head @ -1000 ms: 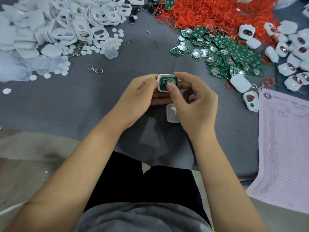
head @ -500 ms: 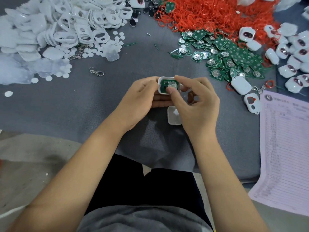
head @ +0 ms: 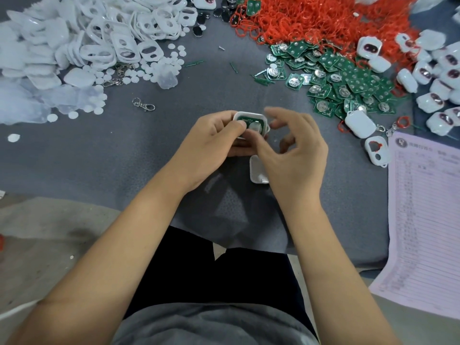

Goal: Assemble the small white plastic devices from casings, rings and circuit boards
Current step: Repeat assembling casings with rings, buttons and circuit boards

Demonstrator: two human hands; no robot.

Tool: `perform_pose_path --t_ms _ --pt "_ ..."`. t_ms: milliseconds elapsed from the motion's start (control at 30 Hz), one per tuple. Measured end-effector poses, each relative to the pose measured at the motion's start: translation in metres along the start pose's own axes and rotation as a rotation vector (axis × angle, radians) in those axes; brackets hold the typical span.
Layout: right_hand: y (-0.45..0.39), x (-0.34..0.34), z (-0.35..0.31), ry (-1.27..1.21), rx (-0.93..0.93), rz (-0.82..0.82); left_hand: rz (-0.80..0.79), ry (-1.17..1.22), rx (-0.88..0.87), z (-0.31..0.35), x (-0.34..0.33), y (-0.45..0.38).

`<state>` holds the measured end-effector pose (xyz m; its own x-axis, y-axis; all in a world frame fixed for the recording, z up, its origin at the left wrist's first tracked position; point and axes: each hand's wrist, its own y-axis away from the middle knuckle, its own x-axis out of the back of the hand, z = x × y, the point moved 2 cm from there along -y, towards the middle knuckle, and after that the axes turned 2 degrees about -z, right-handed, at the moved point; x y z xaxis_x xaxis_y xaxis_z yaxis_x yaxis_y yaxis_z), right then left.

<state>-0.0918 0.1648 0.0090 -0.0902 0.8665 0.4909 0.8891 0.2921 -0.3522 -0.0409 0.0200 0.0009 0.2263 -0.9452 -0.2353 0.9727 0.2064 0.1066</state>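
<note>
My left hand (head: 214,138) grips a white casing half (head: 251,119) with a green circuit board (head: 252,123) seated inside it, my thumb lying over the board's left part. My right hand (head: 296,148) hovers just right of the casing, fingers loosely spread and blurred, holding nothing. A second white casing half (head: 257,170) lies on the grey cloth directly below, partly hidden by my right hand.
White casing frames and discs (head: 99,43) are heaped at the back left. Red rings (head: 323,18) pile at the back, green boards (head: 336,78) right of centre, finished devices (head: 438,78) far right. A metal clasp (head: 144,105) lies left; a printed sheet (head: 423,220) right.
My right hand has lifted its fingers off the circuit board and drawn back to the right. My left thumb now lies over the board.
</note>
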Motion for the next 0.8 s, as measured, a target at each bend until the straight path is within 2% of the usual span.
perform_pose_path --t_ms 333,800 --pt "-0.0020 0.0007 0.0022 -0.210 -0.055 -0.067 -0.007 0.023 -0.014 -0.0023 0.0006 0.0011" --pt "-0.0072 0.0002 0.0066 -0.257 -0.121 -0.133 -0.069 -0.213 -0.044 0.0026 0.0003 0.0062"
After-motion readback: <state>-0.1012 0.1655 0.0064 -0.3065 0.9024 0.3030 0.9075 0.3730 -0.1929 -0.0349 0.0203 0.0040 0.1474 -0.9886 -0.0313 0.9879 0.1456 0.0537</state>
